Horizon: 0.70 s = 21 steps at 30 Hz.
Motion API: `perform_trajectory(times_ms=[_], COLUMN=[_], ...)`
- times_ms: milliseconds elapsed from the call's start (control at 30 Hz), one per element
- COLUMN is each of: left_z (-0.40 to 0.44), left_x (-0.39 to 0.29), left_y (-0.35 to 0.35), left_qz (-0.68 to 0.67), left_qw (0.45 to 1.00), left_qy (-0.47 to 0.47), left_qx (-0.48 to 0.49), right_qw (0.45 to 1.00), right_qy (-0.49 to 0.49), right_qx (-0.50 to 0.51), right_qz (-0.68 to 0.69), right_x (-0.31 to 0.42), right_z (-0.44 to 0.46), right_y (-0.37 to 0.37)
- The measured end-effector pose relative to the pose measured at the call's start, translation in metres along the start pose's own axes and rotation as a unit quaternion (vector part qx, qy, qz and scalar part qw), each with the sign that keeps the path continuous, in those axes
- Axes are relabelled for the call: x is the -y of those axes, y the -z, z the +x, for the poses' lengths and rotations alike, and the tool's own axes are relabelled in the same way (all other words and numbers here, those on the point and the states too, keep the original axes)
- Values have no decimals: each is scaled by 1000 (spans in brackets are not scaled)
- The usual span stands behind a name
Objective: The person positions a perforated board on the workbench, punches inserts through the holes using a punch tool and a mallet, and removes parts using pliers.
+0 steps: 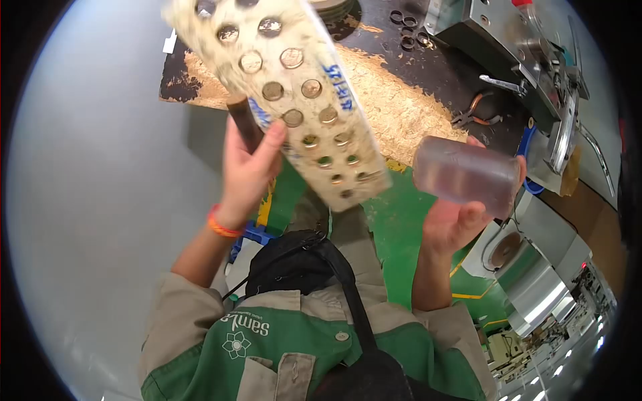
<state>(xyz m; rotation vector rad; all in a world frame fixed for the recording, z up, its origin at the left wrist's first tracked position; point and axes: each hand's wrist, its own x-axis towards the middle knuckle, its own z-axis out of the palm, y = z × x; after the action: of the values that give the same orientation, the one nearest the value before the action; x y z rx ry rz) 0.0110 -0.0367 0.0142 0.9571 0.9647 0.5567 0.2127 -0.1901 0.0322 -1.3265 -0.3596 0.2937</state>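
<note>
My left hand (251, 167) is closed at the near-left edge of a pale, stained board (282, 75) with two rows of round holes that get smaller toward its lower end. Blue handwriting runs along its edges, and the board is slightly blurred. Between my left thumb and fingers is a short brown rod (245, 123); whether it is fixed to the board I cannot tell. My right hand (451, 224) grips a clear, slightly purple plastic cylinder (461, 172) from below and behind, tilted nearly sideways. Fingertips show behind its top and right end.
A dark workbench (381, 40) with a worn, chipped wooden edge (408, 100) lies ahead. On it are several dark rings (406, 33), pliers (476, 112) and a metal clamping fixture (521, 53) at right. A large grey surface (93, 200) fills the left; machinery (535, 284) stands lower right.
</note>
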Motion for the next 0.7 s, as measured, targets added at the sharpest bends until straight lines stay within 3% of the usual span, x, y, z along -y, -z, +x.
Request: perform_trajectory(times_ms=[133, 167, 267, 300, 400, 433, 500, 600, 700], left_z=[-5, -2, -4, -12, -28, -32, -38, -19, 19], left_x=[51, 58, 58, 56, 38, 38, 28, 1, -19], left_y=[-41, -45, -51, -35, -1, 12, 18, 7, 11], left_qz=[-148, -200, -103, -82, -28, -18, -89, -88, -148], left_qw=[981, 969, 988, 996, 990, 991, 987, 994, 982], left_qy=[9, 26, 6, 45, 140, 125, 128, 64, -111], left_qx=[-128, -143, -114, -15, -5, 34, 22, 0, 26], right_qw=[996, 992, 988, 989, 991, 992, 992, 991, 988], right_qy=[-22, -1, 3, 7, 20, 19, 12, 16, 34], right_qx=[83, 118, 153, 146, 132, 120, 116, 117, 139], right_qz=[16, -42, -34, -37, -29, -34, -50, -55, -55], right_x=[-5, -9, -29, -34, -51, -56, -65, -73, -78], right_z=[-2, -4, -3, -3, -2, -3, -6, -5, 4], right_y=[-19, -23, -27, -28, -25, -24, -23, -24, -22])
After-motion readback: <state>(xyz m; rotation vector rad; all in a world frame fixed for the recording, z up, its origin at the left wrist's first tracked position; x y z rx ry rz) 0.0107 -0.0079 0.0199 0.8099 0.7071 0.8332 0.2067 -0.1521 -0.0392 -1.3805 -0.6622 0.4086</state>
